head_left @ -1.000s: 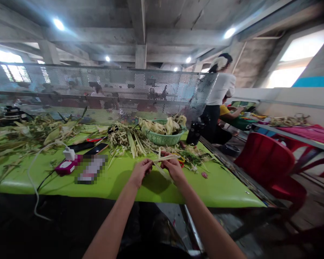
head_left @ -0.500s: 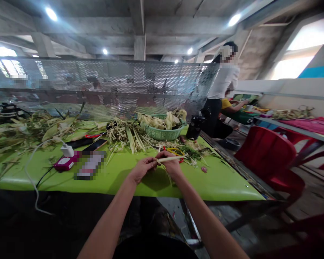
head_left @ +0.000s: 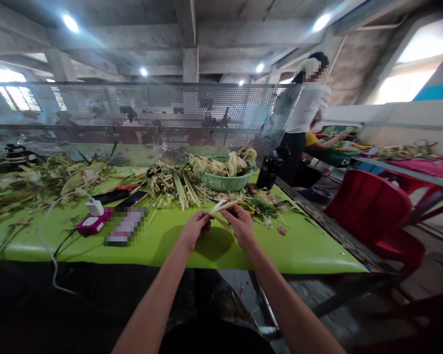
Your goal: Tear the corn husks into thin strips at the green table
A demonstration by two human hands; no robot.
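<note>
Above the green table [head_left: 206,255], my left hand [head_left: 193,230] pinches one end of a pale strip [head_left: 218,207] that looks like corn husk. On the other side, my right hand [head_left: 240,224] has its fingers closed on the same husk strip, which is folded or crossed between the hands. Part of it hangs below them. Just beyond the hands lie several loose pale husk pieces [head_left: 184,189] and a green basket [head_left: 227,183] heaped with husks [head_left: 236,163]. Yellow-handled scissors [head_left: 248,206] are partly hidden behind my right hand.
Phones [head_left: 131,200], a magenta power block [head_left: 91,223] with a white charger [head_left: 94,207] and a cable lie left. Leafy husks [head_left: 74,174] are piled behind them. A dark container [head_left: 268,172] stands at right, near a red chair [head_left: 369,209] and a standing person [head_left: 304,113].
My hands have moved slightly apart, and my right hand has turned. The strip, which pointed out to the right, now shows folded or crossed between both hands.
</note>
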